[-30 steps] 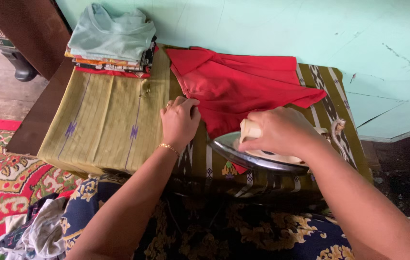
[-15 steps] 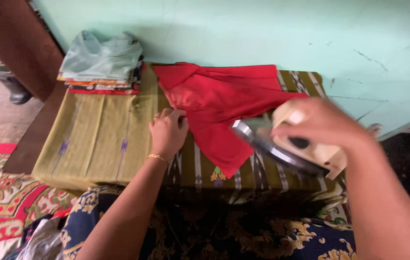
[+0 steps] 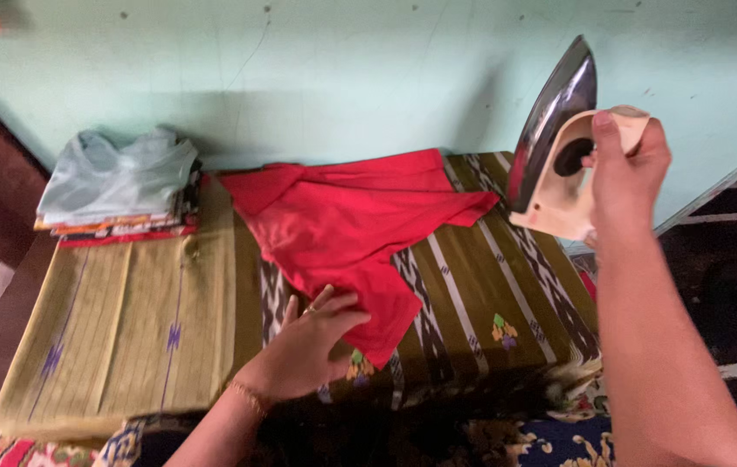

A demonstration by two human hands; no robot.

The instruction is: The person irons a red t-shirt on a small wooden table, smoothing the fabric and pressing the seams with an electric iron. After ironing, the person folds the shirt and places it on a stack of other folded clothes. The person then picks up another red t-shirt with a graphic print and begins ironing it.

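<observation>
Head view: red garment spread on striped olive cloth, lower tip close to cloth's front edge. Left hand flat on garment's lower edge, fingers spread, grasping nothing. Right of garment, right hand clenched round handle of iron, raised clear above cloth, soleplate tilted up facing left. Bare striped cloth open between garment and iron. Left of garment, plain olive-yellow cloth uncovered; folded clothes stack at its back edge by green wall
</observation>
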